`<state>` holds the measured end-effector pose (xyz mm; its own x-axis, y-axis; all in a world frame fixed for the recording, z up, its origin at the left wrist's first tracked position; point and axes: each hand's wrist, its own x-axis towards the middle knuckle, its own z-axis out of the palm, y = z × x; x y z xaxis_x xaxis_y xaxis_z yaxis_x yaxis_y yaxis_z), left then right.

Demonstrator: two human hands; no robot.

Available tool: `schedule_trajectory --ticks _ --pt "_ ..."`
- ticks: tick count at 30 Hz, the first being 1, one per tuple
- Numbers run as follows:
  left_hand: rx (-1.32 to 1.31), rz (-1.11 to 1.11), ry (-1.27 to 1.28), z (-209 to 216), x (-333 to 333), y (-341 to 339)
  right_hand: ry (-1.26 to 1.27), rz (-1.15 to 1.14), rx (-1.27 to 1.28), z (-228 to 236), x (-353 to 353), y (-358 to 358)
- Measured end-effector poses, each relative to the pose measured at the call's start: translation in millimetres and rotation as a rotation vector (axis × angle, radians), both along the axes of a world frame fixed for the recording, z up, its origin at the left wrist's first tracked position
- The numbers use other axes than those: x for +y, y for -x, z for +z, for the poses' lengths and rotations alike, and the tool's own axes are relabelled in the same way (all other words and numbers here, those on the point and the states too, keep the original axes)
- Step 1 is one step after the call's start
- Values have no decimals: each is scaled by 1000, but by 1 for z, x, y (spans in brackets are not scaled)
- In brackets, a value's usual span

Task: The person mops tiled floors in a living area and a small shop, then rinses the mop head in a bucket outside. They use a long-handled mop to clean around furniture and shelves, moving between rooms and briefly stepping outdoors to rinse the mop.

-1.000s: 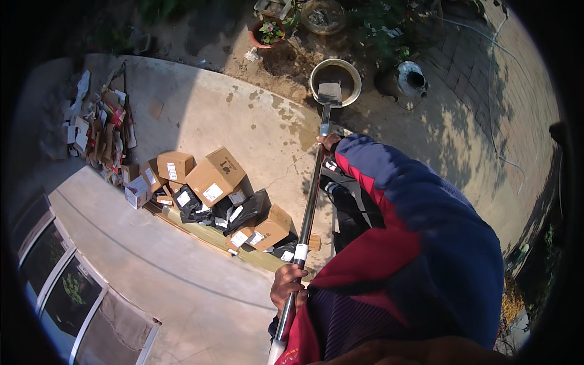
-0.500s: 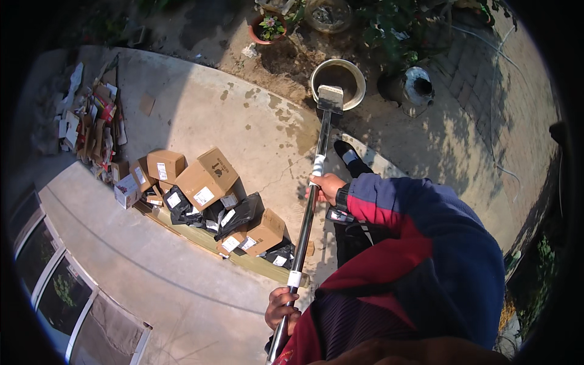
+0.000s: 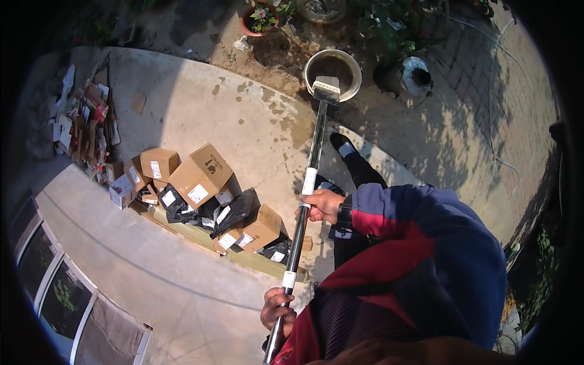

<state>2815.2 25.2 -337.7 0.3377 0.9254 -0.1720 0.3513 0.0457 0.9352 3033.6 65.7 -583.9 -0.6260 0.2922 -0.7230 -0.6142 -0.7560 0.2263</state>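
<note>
Both hands hold a long telescopic cleaning pole [image 3: 296,243] with white collars and a broad, flat head. My right hand [image 3: 322,205], with a dark band at the wrist, is wrapped round the upper part, just below a white collar. Lower down, my left hand [image 3: 278,311] grips the pole near its bottom end, below another white collar. The cleaning head [image 3: 326,89], dark with a pale strip, is over the near side of a round pale bucket [image 3: 359,78]. Dark liquid seems to be inside the bucket. Whether the head touches the rim, I cannot tell.
Cardboard boxes [image 3: 202,176] and black plastic parcels [image 3: 234,214] lie on the concrete to the left. Farther left is a heap of flattened cardboard [image 3: 88,125]. A potted plant [image 3: 260,21] and a white metal container [image 3: 416,76] stand near the bucket. Glass panes [image 3: 64,298] line the lower left.
The cleaning head has tilted at the bucket, showing more of its dark face beyond the pale strip. The view has shifted slightly. Both hands keep their grip on the pole.
</note>
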Motion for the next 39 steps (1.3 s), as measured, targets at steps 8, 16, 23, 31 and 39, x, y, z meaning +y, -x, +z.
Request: schedule_trajectory --ticks 8,16,23,31,39 --pt "-38 25 -44 -9 -11 7 87 163 -620 -228 61 -51" --pt "-4 22 29 -1 -8 -3 -43 -20 66 53 -20 18" --pt "-29 -13 18 -1 -1 -7 58 179 -652 -184 58 -50" --pt "-10 188 -54 -8 -7 -25 -23 -108 87 25 -11 6" --pt "-45 71 -106 -3 4 -36 67 63 -668 -134 50 -51"
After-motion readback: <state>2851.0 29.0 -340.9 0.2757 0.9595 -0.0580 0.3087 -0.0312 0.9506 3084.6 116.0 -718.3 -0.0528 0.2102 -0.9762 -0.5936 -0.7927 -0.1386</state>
